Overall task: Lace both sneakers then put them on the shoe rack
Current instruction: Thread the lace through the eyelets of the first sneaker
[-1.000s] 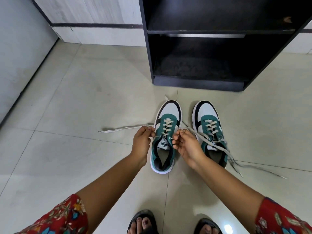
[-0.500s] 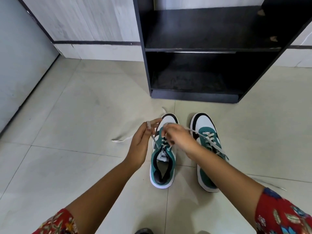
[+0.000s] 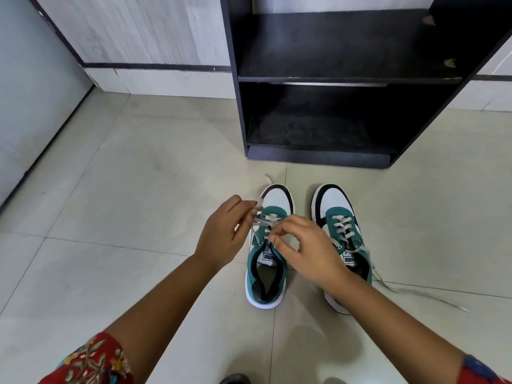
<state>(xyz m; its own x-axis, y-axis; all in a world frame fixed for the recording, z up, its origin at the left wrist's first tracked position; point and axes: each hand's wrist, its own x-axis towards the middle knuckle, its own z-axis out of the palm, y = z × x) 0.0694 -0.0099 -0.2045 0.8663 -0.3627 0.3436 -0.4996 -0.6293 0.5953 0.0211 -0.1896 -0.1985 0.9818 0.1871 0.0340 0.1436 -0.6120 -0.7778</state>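
Observation:
Two teal, white and black sneakers stand side by side on the tiled floor, toes toward the rack. Over the left sneaker (image 3: pixel 267 275) both hands work its cream lace (image 3: pixel 266 221). My left hand (image 3: pixel 221 234) pinches one lace end at the shoe's left side. My right hand (image 3: pixel 307 245) pinches the other strand above the tongue, and its forearm covers the heel of the right sneaker (image 3: pixel 339 214). The right sneaker is laced; its loose lace ends (image 3: pixel 415 293) trail across the floor to the right.
A black shoe rack (image 3: pixel 318 157) with two bare shelves stands just beyond the sneakers. A pale wall with a dark strip (image 3: pixel 152 66) runs behind, and a grey panel (image 3: pixel 27 106) lies to the left. A dark sandal toe (image 3: pixel 235 379) shows at the bottom edge.
Both hands rose from the sides of the left sneaker to above it, drawing in the lace end that lay stretched out on the floor to the left. The view tilted up.

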